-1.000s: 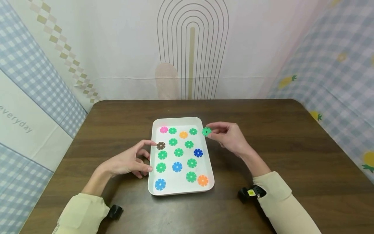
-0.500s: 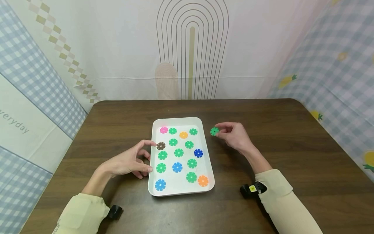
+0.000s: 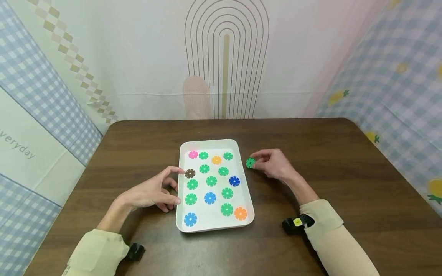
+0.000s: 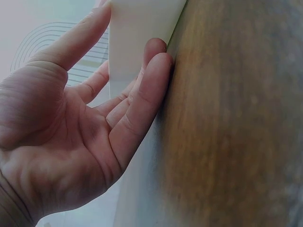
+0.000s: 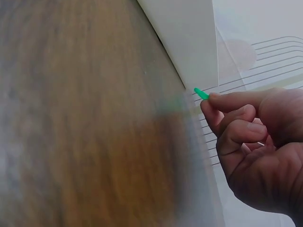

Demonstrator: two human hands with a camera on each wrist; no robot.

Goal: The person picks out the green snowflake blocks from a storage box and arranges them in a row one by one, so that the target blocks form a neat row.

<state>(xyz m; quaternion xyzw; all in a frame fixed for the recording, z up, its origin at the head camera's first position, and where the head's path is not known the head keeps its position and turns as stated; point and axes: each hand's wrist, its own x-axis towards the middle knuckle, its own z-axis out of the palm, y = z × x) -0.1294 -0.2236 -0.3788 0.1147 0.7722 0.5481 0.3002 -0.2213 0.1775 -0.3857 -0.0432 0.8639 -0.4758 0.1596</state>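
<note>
- Head view alone shows the loose discs (image 3: pixel 211 181) inside the white tray (image 3: pixel 214 221); the wrist views show just its outer wall.
- Right hand (image 3: pixel 274 165): thumb and finger pinch the green disc (image 3: pixel 249 163) just beside the tray's right edge.
- Disc: round, notched in head view; thin, edge-on in right wrist view.
- Left hand (image 3: pixel 150 192): holds the tray's left rim.

tray (image 3: pixel 213 212): white | held disc (image 3: pixel 250 163): green | tray discs (image 3: pixel 211 181): green, blue, orange, pink, brown | table (image 3: pixel 348 172): dark brown, wood-grain | right cloth (image 3: pixel 380 107): blue-white check | sleeves (image 3: pixel 333 237): cream
</note>
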